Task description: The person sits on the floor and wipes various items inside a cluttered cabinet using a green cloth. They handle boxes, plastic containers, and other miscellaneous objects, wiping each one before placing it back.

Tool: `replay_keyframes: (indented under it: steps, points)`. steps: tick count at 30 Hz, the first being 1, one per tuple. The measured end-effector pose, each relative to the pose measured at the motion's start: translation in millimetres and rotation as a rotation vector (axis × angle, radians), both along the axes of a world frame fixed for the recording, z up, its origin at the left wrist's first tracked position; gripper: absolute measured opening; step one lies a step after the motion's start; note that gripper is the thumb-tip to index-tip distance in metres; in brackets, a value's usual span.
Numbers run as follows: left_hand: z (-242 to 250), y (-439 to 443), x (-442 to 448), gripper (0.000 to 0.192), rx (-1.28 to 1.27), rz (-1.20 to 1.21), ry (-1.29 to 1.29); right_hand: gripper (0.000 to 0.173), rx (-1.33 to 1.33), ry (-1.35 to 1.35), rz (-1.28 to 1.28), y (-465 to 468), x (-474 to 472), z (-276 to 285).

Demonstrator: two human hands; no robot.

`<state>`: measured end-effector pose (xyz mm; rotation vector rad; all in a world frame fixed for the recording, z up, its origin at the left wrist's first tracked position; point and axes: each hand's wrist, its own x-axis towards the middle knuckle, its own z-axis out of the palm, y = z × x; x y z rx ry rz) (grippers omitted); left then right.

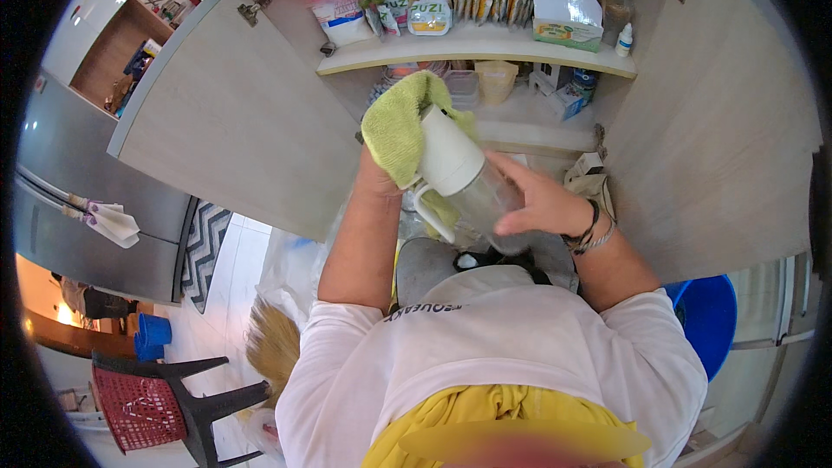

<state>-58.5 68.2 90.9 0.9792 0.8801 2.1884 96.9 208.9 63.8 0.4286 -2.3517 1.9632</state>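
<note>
A clear jug (484,208) with a white lid (450,155) and white handle (431,211) is tilted in front of my chest, lid end up and to the left. My right hand (543,198) grips its clear body from the right. A lime-green terry cloth (398,123) drapes over most of my left hand (383,177), which holds it against the lid's left side. The fingers of that hand are hidden under the cloth. More green cloth shows behind the handle.
An open cabinet faces me, its left door (240,117) and right door (708,143) swung outward. Its upper shelf (474,49) holds packets, tubs and a white box (567,16). Plastic containers (463,88) stand below. A blue bin (712,318) is at my right, a broom (276,338) at my left.
</note>
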Motion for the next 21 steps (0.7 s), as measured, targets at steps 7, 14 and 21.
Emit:
replay_keyframes:
  steps: [7,14,21]
  points:
    - [6.0,1.0,-9.4,0.052,-0.329,0.276,0.573,0.097,-0.426,-0.157,0.089,-11.5,-8.4,-18.0]
    - [3.6,8.6,13.4,0.062,-0.483,0.873,1.519,0.099,-0.009,0.030,-0.353,-11.0,-13.0,-7.5]
    - [-37.0,-2.6,50.6,0.053,-0.531,0.474,1.111,0.109,0.065,0.293,-0.440,-11.2,-24.6,-5.2]
